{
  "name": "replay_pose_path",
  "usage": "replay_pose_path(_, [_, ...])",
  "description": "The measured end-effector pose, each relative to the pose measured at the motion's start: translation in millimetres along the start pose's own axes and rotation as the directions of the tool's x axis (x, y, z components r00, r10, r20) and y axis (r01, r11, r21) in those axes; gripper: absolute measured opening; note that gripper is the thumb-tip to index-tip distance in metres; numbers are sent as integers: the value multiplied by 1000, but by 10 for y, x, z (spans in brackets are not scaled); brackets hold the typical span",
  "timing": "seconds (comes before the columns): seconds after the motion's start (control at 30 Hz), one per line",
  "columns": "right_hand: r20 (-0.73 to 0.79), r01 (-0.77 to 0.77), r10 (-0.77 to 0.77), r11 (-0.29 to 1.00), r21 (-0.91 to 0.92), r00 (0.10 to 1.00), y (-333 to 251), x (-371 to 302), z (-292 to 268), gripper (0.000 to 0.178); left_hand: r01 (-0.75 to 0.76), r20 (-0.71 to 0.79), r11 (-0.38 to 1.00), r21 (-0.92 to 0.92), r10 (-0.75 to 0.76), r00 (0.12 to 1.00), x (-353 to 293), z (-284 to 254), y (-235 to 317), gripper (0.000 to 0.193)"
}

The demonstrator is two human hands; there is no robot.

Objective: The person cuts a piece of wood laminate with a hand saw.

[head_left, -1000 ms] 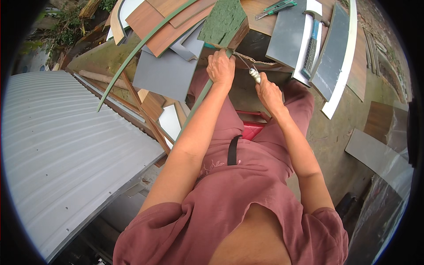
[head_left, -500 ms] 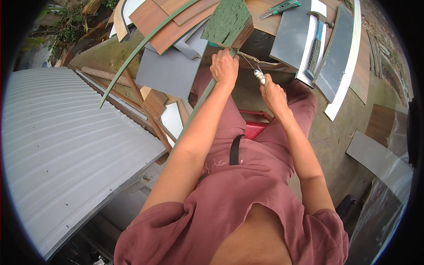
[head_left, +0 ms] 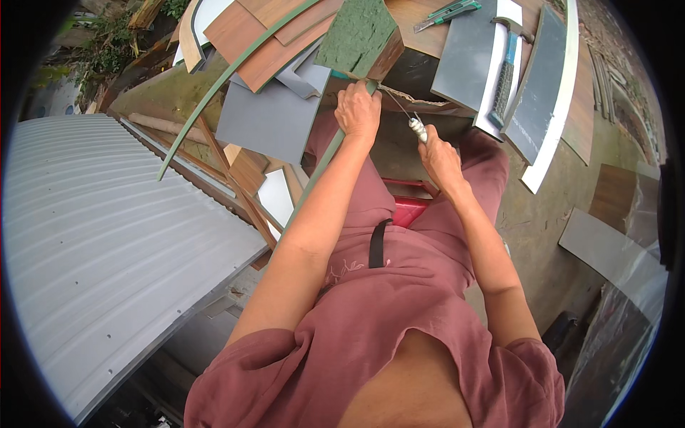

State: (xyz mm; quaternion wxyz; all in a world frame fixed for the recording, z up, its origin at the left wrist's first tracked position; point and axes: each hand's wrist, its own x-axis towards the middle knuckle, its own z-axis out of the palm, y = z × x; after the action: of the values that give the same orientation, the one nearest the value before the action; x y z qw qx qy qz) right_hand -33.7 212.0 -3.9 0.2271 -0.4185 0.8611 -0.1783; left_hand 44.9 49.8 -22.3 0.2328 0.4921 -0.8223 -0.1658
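My left hand is closed around a long, narrow green strip, which runs back along my left forearm. The strip's far end lies at the near edge of a block with a rough green top. In my right hand is a thin-bladed hand tool, like a small saw, with a whitish, wrapped-looking handle. Its narrow metal part reaches toward the strip's end, just right of my left fingers. Exactly where it touches is too fine to tell.
Wood-toned boards and a grey panel lie left of the block. A second green strip arcs over them. A hammer and a green utility knife rest on boards at right. Corrugated metal sheeting spans the left.
The tool and my right hand have drawn back slightly toward me, away from the block. My left hand keeps its hold on the strip. The whole view has shifted a little.
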Motion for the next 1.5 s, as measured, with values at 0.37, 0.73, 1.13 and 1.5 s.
replay_pose_path(0.37, [-30,24,-25,1000,-15,999,7,23,-36,23,2,33,1000,15,-3,999,12,-19,27,29])
replay_pose_path(0.73, [-99,89,-93,995,-42,991,-266,336,-30,23,42,75,999,-21,-41,996,21,-5,15,29])
replay_pose_path(1.13, [-61,32,-34,999,-35,998,-201,309,-6,23,72,88,997,-37,-68,994,38,-46,34,32])
replay_pose_path(1.5, [-18,-32,31,999,-31,999,64,-98,-25,22,56,65,997,-56,-52,996,48,-22,22,27])
